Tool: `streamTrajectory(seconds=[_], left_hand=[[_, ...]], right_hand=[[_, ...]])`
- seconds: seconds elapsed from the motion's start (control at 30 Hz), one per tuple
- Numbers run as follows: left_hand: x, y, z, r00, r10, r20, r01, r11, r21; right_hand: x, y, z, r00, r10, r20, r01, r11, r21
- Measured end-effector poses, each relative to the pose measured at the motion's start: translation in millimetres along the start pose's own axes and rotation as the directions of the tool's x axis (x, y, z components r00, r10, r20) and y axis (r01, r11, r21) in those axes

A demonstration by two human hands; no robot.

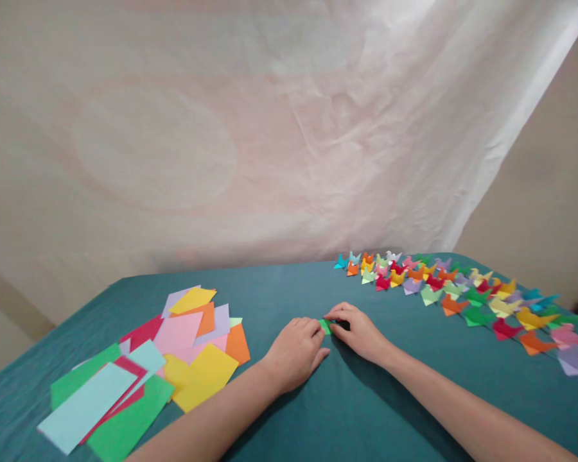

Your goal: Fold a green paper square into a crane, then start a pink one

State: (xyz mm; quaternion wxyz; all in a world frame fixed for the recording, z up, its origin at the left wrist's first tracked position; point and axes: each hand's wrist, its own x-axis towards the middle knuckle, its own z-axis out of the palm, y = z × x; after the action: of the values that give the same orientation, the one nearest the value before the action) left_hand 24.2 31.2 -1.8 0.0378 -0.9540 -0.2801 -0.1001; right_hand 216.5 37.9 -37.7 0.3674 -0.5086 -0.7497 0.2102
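- On the left of the worktop (pixel 347 423), many bright sheets of paper (pixel 87 404) are lying in a loose, messy pile. The left arm (pixel 221 410) is lying right beside them, so a bump from it could be pushing some out of place. The sheets are covering each other, so some are hiding and I am not able to count them.
- Near the middle, the left hand (pixel 293 350) is resting with bent fingers touching a small green paper (pixel 325 327). Its thumb is sticking out, away from the paper. I cannot tell if this grip is pinching or only pressing. If these fingers are slipping, the paper could be turning crooked.
- Between the two hands, the small green paper is sitting low over the worktop. Fingers are hiding much of it, so its whole shape and any folds are hard to see.
- Just right of it, the right hand (pixel 359 330) seems to be pinching the paper with thumb and finger. If this grip is pulling too hard, the paper could be tearing.
- Farther right, rows of folded paper birds (pixel 454 305) are standing. The right arm (pixel 453 391) is reaching in near them, so a wide swing could be knocking some over. The back ones are looking tiny and mixed up, and the view's right edge is cutting off the last one.
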Motion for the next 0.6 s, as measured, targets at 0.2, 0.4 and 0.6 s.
streamTrajectory(seconds=[0.2, 0.4, 0.6], left_hand=[[-0.1, 0.6, -1.2, 1.0, 0.01, 0.012, -0.01, 1.0, 0.007], [0.4, 0.0, -4.8, 1.0, 0.019, 0.024, -0.019, 1.0, 0.006], [0.4, -1.0, -5.3, 1.0, 0.019, 0.022, -0.018, 1.0, -0.019]], right_hand=[[-4.0, 0.4, 2.7, 0.999, -0.044, -0.03, 0.044, 0.999, -0.018], [-6.4, -1.1, 5.5, 0.994, -0.083, -0.064, 0.078, 0.994, -0.07], [-7.0, -6.8, 2.0, 0.989, -0.113, -0.09, 0.108, 0.992, -0.06]])
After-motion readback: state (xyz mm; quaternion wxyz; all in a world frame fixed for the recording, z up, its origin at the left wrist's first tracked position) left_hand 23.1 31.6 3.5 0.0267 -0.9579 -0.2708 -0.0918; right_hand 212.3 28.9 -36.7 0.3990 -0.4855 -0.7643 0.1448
